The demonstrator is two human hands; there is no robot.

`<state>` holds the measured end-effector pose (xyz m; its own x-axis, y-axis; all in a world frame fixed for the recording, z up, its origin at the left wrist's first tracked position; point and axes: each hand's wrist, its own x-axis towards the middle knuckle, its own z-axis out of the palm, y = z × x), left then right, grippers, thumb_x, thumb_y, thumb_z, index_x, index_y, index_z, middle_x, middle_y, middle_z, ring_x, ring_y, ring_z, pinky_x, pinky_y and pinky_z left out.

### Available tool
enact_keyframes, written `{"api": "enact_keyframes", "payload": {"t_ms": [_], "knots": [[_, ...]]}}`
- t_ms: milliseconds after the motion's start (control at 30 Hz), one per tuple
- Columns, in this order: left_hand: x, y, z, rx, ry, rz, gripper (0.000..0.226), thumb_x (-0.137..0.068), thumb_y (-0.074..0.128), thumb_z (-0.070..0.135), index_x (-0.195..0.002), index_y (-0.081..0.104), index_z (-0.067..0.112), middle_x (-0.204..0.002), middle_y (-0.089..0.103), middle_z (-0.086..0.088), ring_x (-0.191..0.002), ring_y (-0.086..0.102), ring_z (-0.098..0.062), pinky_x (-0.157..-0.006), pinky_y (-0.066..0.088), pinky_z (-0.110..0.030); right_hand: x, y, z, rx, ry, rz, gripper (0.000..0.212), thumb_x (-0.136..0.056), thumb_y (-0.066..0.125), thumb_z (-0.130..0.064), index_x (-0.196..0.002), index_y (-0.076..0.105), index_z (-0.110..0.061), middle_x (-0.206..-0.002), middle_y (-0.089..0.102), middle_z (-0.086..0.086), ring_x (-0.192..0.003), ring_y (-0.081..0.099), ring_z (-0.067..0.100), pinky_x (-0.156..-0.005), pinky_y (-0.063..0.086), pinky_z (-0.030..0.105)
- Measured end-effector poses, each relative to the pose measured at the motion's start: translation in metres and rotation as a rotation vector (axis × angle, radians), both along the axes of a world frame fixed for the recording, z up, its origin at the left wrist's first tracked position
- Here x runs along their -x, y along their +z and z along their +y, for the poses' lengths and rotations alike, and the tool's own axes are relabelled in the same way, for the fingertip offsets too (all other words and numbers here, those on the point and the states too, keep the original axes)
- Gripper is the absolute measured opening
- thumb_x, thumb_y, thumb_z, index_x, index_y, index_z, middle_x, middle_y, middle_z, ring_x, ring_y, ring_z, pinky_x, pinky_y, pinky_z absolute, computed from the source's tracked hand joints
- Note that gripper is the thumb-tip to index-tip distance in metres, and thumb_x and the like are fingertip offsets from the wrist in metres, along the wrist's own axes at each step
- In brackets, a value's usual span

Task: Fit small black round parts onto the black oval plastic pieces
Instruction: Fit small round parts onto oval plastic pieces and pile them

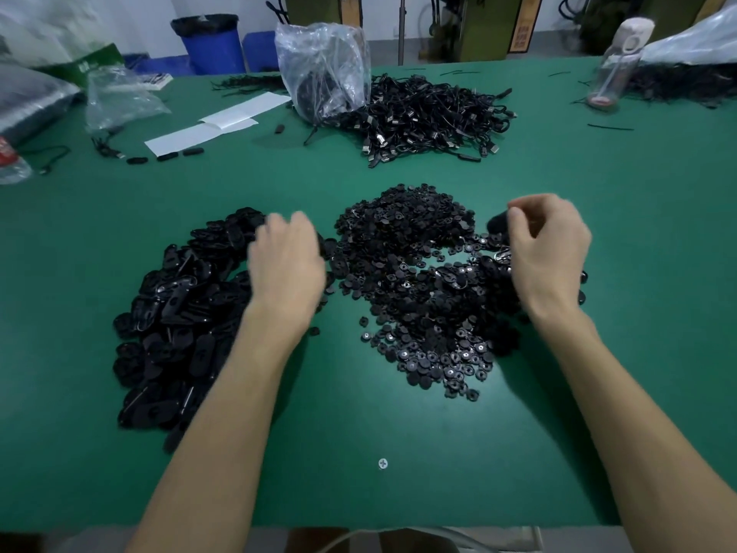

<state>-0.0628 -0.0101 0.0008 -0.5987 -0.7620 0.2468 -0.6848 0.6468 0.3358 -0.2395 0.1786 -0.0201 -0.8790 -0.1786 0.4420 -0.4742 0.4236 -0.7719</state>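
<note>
A heap of black oval plastic pieces (179,313) lies on the green table at the left. A wider heap of small black round parts (414,273), some with silver centres, spreads at the centre and right. My left hand (285,265) hovers, blurred, over the right edge of the oval heap with its fingers bent down; what they hold is hidden. My right hand (546,249) is raised over the right side of the round parts. Its thumb and fingers pinch a blurred black piece (498,224).
A pile of black cables (430,117) and a clear plastic bag (323,69) sit at the back. White paper strips (223,121) and three loose oval pieces (167,156) lie at the back left, a clear water bottle (614,69) at the back right. A screw head (383,464) shows near the table's front edge.
</note>
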Motion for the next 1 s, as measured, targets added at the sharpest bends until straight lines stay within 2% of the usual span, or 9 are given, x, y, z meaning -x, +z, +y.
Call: {"api": "enact_keyframes", "payload": {"t_ms": [100, 133, 233, 333, 467, 567, 667, 900, 1000], "knots": [[-0.017, 0.013, -0.021, 0.017, 0.137, -0.324, 0.012, -0.097, 0.050, -0.006, -0.107, 0.056, -0.002, -0.124, 0.053, -0.029, -0.117, 0.048, -0.044, -0.100, 0.038, -0.053, 0.013, -0.006, 0.008, -0.123, -0.094, -0.036, 0.023, -0.103, 0.051, -0.016, -0.114, 0.071, -0.010, -0.119, 0.063, 0.014, -0.115, 0.056, 0.029, -0.103, 0.041, 0.036], [-0.021, 0.016, -0.026, -0.005, 0.147, -0.388, 0.008, -0.097, 0.049, -0.006, -0.099, 0.053, 0.000, -0.121, 0.054, -0.027, -0.116, 0.048, -0.044, -0.101, 0.036, -0.054, 0.015, -0.007, 0.010, -0.151, -0.110, -0.062, 0.026, -0.103, 0.049, -0.015, -0.115, 0.072, -0.010, -0.122, 0.060, 0.017, -0.120, 0.053, 0.032, -0.104, 0.039, 0.035], [-0.030, 0.013, -0.034, -0.039, 0.160, -0.466, 0.022, -0.095, 0.048, -0.009, -0.079, 0.045, 0.006, -0.108, 0.057, -0.023, -0.101, 0.045, -0.038, -0.102, 0.034, -0.053, 0.017, -0.009, 0.011, -0.251, -0.163, -0.103, 0.033, -0.101, 0.046, -0.011, -0.122, 0.070, -0.008, -0.130, 0.050, 0.022, -0.128, 0.040, 0.039, -0.109, 0.031, 0.040], [-0.032, 0.003, -0.040, -0.023, 0.182, -0.436, 0.020, -0.093, 0.052, -0.010, -0.081, 0.050, 0.006, -0.102, 0.059, -0.023, -0.104, 0.050, -0.041, -0.103, 0.033, -0.054, 0.013, -0.008, 0.008, -0.311, -0.167, -0.050, 0.037, -0.100, 0.050, -0.013, -0.135, 0.061, -0.006, -0.137, 0.045, 0.020, -0.133, 0.034, 0.038, -0.110, 0.025, 0.044], [-0.028, -0.002, -0.043, -0.055, 0.199, -0.407, 0.015, -0.092, 0.053, -0.012, -0.092, 0.060, 0.002, -0.105, 0.058, -0.022, -0.112, 0.048, -0.045, -0.108, 0.028, -0.058, -0.005, -0.008, -0.004, -0.386, 0.113, 0.039, 0.031, -0.099, 0.063, -0.033, -0.127, 0.068, -0.019, -0.129, 0.055, 0.009, -0.128, 0.038, 0.028, -0.104, 0.025, 0.041], [-0.030, -0.004, -0.050, -0.061, 0.170, -0.381, 0.008, -0.097, 0.056, -0.007, -0.098, 0.062, -0.003, -0.118, 0.055, -0.028, -0.114, 0.050, -0.048, -0.102, 0.042, -0.057, -0.023, -0.013, -0.015, -0.402, 0.334, 0.081, 0.031, -0.095, 0.066, -0.047, -0.118, 0.071, -0.026, -0.116, 0.053, -0.003, -0.121, 0.039, 0.021, -0.092, 0.019, 0.032], [-0.035, -0.009, -0.058, -0.039, 0.135, -0.335, 0.012, -0.098, 0.062, -0.002, -0.107, 0.070, -0.005, -0.110, 0.065, -0.026, -0.103, 0.060, -0.045, -0.096, 0.052, -0.055, -0.034, -0.019, -0.022, -0.455, 0.441, 0.084, 0.037, -0.090, 0.066, -0.057, -0.114, 0.072, -0.029, -0.111, 0.048, -0.010, -0.113, 0.034, 0.015, -0.089, 0.017, 0.032], [-0.033, -0.017, -0.061, -0.034, 0.197, -0.256, 0.015, -0.094, 0.061, -0.009, -0.098, 0.070, 0.002, -0.094, 0.068, -0.018, -0.096, 0.057, -0.042, -0.103, 0.029, -0.054, -0.038, -0.022, -0.026, -0.457, 0.500, 0.062, 0.013, -0.093, 0.071, -0.043, -0.099, 0.071, -0.031, -0.104, 0.050, -0.009, -0.107, 0.042, 0.016, -0.091, 0.022, 0.033], [-0.034, -0.016, -0.059, -0.025, 0.178, -0.277, 0.007, -0.098, 0.066, 0.002, -0.104, 0.069, 0.001, -0.111, 0.066, -0.024, -0.112, 0.055, -0.047, -0.105, 0.032, -0.057, -0.038, -0.024, -0.026, -0.454, 0.503, 0.081, 0.011, -0.096, 0.069, -0.040, -0.098, 0.072, -0.029, -0.100, 0.053, -0.008, -0.104, 0.044, 0.017, -0.092, 0.028, 0.036]]}}
